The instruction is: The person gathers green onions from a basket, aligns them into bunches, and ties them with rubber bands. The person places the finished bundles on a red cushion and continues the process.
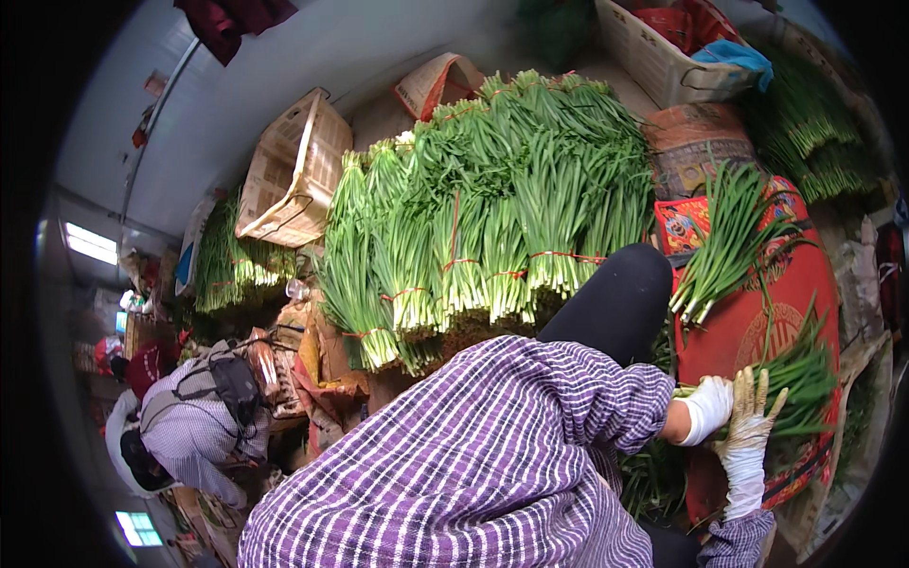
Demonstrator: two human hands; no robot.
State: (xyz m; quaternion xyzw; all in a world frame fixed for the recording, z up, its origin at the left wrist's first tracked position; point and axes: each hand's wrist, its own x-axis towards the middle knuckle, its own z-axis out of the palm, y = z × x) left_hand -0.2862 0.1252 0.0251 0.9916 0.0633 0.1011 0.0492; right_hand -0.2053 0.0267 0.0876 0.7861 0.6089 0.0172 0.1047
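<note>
My left hand (710, 408), in a white glove, is closed around a loose bunch of garlic chives (802, 387). Pale stalk ends stick out beside its wrist, and the leaves fan away to the right, slightly blurred. Against the same bunch lies my right hand (749, 419), its soiled white glove showing fingers stretched apart. Both hands are over a red patterned cloth-covered surface (731, 355). Farther up that surface rests another loose bunch of chives (728, 234), with its white ends towards me.
Tied chive bundles (490, 234) are piled high beside my left knee (611, 298). Plastic crates (298, 170) stand behind them, one (675, 64) holding red and blue bags. More chives (817, 135) lie at the upper right. A person (199, 405) bends over at the left.
</note>
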